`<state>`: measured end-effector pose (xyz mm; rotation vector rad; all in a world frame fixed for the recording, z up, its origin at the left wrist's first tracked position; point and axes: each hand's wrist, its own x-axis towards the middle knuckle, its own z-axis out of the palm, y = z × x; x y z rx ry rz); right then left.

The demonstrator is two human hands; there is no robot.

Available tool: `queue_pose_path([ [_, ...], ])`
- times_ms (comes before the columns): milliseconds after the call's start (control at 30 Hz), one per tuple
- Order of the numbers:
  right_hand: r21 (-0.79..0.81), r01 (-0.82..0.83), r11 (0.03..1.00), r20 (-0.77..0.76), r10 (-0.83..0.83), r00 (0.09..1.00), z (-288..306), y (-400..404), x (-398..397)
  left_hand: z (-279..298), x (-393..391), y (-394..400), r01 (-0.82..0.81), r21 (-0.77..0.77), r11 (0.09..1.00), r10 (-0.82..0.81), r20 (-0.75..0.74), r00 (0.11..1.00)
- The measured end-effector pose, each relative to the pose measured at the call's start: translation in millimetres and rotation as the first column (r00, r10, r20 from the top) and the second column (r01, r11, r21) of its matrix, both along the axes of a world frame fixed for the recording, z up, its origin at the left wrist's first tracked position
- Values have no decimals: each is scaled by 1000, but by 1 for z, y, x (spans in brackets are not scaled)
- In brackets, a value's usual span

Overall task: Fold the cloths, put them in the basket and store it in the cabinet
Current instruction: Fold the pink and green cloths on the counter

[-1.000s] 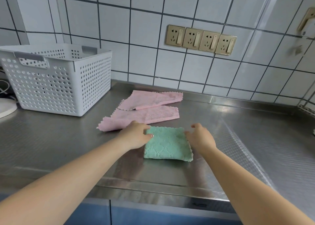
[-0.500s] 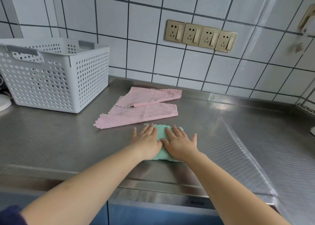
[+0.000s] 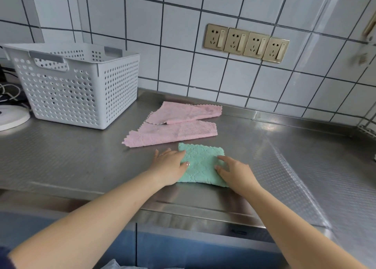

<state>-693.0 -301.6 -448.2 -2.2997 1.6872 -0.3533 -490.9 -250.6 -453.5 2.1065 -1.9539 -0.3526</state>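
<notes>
A folded green cloth (image 3: 201, 162) lies flat on the steel counter near its front edge. My left hand (image 3: 169, 167) rests on the cloth's left edge, fingers spread, thumb on the fabric. My right hand (image 3: 234, 172) presses on its right side with fingers apart. Neither hand grips anything. Just behind the green cloth lies a pink cloth (image 3: 173, 133), loosely folded, and a second pink cloth (image 3: 185, 113) lies behind that, near the wall. A white perforated basket (image 3: 81, 89) stands at the back left; its inside bottom is hidden.
The steel counter (image 3: 284, 167) runs right with a raised back lip against the tiled wall. A row of gold sockets (image 3: 246, 42) sits on the wall. A white round object (image 3: 12, 119) and cables lie left of the basket. Blue cabinet fronts (image 3: 183, 250) are below the counter edge.
Both hands lay side by side on top of the green cloth half a second ago; they have slid apart to its left and right sides, uncovering the middle. The camera has shifted slightly.
</notes>
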Motion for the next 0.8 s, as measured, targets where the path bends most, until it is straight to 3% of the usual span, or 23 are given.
queue_pose_path([
  [233, -52, 25, 998, 289, -9, 957, 10, 15, 17, 0, 0, 1, -50, -163, 985, -13, -359, 933],
  [467, 180, 18, 983, 732, -146, 665, 18, 28, 84, 14, 63, 23, -224, -284, 932, 35, -545, 838],
  [567, 235, -92, 968, 791, -136, 596, 22, 37, 138, 27, 113, 44, -315, -302, 900, 92, -574, 813],
  [800, 216, -290, 932, 778, 15, 629, 26, 61, 264, 44, 229, 91, -466, -267, 844, 268, -541, 797],
])
